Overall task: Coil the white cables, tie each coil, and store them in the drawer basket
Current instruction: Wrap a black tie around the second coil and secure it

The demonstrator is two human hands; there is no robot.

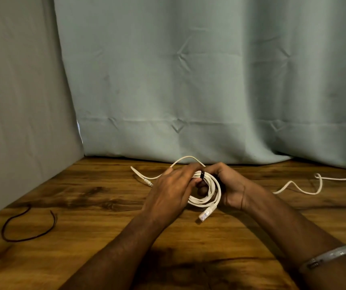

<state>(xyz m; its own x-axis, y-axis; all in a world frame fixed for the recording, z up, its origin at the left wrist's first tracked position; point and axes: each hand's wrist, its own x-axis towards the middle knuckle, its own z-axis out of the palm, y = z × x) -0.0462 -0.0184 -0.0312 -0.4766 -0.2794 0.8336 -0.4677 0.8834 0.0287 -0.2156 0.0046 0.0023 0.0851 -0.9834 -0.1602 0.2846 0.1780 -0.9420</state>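
Just below the middle of the frame, both hands meet over a coil of white cable (206,195) held slightly above the wooden table (105,206). The left hand (172,191) covers the coil's left side, its fingers curled over the strands near a black tie (202,175) wrapped at the top of the coil. The right hand (230,185) cups the coil's right side, fingers bent round it; the fingertips seem to pinch the tie, though blur hides the exact hold. A clear plug (205,214) hangs from the coil's lower edge. A second white cable (297,189) trails toward the right edge. A dark cord (21,231) lies curved at lower left. A silver bangle (327,256) circles the right forearm.
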